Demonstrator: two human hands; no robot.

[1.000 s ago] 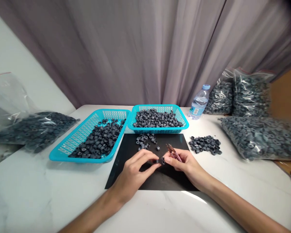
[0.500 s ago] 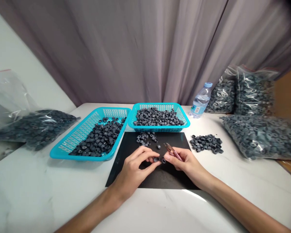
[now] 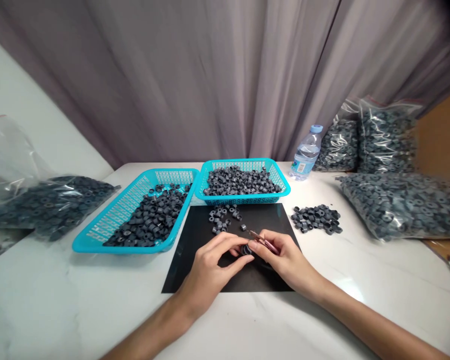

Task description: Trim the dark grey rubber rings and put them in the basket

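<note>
Over the black mat, my left hand pinches a small dark ring between thumb and fingers. My right hand touches the same spot with its fingertips and holds pinkish metal tweezers, their tips pointing up and left. Whether a second ring sits between the fingertips is hard to tell. Just beyond the hands, one loose ring and a small group of dark rings lie on the mat.
Two turquoise baskets of dark rings stand behind and left. Right of the mat lies a ring pile. A water bottle and filled plastic bags stand at the right; another bag lies left.
My right hand has moved left so its fingertips meet those of my left hand. The tweezers have come lower and flatter. The whole view has shifted slightly.
</note>
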